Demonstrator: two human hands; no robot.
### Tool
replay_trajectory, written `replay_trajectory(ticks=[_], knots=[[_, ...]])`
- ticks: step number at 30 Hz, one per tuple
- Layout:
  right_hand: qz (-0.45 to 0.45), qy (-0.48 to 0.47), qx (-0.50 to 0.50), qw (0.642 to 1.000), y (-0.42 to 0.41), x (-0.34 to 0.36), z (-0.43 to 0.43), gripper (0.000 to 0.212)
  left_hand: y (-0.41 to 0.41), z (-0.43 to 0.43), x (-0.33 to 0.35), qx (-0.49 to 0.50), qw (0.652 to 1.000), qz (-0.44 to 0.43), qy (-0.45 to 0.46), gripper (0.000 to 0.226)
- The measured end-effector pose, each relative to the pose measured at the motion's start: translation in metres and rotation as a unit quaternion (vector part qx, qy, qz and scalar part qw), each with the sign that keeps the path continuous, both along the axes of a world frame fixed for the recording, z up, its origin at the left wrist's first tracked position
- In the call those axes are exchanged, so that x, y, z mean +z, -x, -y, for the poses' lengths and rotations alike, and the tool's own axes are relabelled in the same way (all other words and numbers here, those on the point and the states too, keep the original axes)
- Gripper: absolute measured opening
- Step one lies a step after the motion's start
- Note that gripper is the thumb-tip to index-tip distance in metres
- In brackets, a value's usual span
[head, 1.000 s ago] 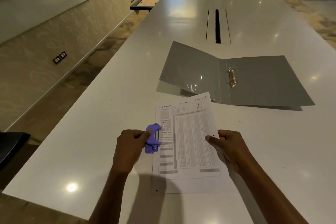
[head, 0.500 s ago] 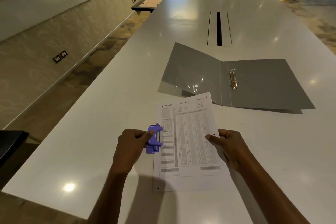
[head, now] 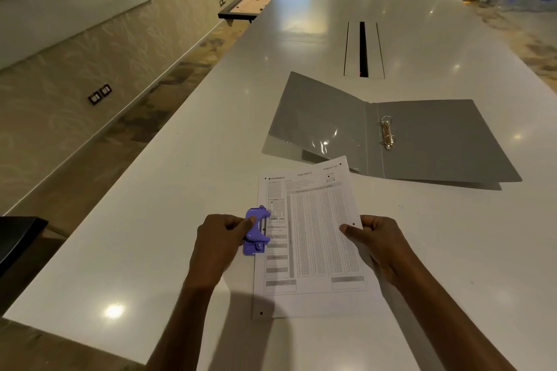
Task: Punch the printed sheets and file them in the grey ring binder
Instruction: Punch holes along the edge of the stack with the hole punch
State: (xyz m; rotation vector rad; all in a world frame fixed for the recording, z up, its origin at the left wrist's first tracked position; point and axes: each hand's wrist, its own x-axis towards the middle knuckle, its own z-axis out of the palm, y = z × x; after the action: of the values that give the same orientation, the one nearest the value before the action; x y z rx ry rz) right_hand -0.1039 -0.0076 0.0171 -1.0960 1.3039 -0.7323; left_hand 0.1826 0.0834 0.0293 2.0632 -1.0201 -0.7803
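Printed sheets (head: pixel 313 238) lie near on desk (head: pixel 150 220), left hand (head: pixel 218 245) gripping purple hole punch (head: pixel 256 230) on their left edge, right hand (head: pixel 378 242) pinching right edge; grey ring binder (head: pixel 437 138) open beyond.

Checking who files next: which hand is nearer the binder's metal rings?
Right. The right hand pinches the sheets at their right edge, in line with the rings; the left hand grips the purple punch, well off to their left.
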Motion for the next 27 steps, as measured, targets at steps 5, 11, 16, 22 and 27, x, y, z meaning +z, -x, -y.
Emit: replay_trajectory(ticks=[5,11,16,22,27], knots=[[0.012,0.001,-0.004,1.0,0.0002,-0.0012,-0.0012,0.013,-0.0001,0.0002,0.0,-0.004,1.0,0.001,-0.006,0.034],[0.025,-0.005,-0.013,1.0,-0.001,-0.0053,0.0014,0.013,0.0003,-0.0005,0.0019,0.001,1.0,-0.008,-0.001,0.03],[0.038,-0.006,-0.023,0.999,-0.0006,-0.0034,0.0014,0.012,-0.0001,-0.0011,-0.0001,0.003,1.0,-0.012,0.004,0.03],[0.053,-0.013,-0.03,0.998,-0.0031,-0.0016,0.0014,0.016,0.0001,-0.0016,-0.001,-0.003,1.0,-0.007,0.012,0.029],[0.038,-0.013,-0.02,0.999,-0.0036,-0.0014,0.0036,0.016,-0.0008,-0.0013,-0.0043,0.003,1.0,-0.008,0.016,0.03]])
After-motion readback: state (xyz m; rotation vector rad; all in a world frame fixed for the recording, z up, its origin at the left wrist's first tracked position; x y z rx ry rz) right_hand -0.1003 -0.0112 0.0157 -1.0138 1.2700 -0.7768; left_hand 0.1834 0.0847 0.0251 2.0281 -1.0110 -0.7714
